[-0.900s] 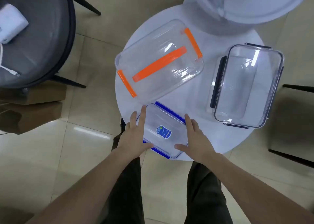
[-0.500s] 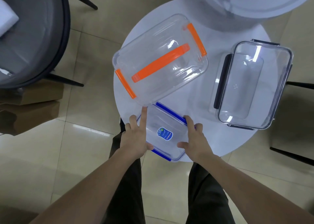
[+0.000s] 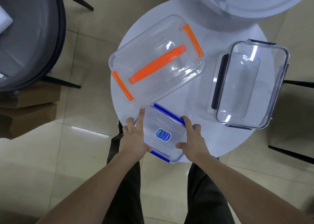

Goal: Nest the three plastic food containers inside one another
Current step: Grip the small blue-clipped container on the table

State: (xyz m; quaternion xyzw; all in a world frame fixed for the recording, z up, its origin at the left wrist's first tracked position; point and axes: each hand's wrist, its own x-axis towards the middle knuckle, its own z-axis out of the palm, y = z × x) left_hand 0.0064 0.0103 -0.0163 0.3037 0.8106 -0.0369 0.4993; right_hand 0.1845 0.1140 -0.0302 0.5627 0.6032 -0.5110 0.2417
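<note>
Left hand (image 3: 134, 139) clasped the left side of the small clear plastic container with blue clips (image 3: 163, 133), forefinger stretched along its edge, thumb on the near rim. Right hand (image 3: 192, 139) gripped the opposite side, fingers curled over the far blue clip. Container sat at the near edge of the round white tabletop (image 3: 195, 118). Large clear orange-handled container (image 3: 156, 62) lay just beyond, touching it. Clear dark-clipped container (image 3: 249, 86) stood well apart, right.
</note>
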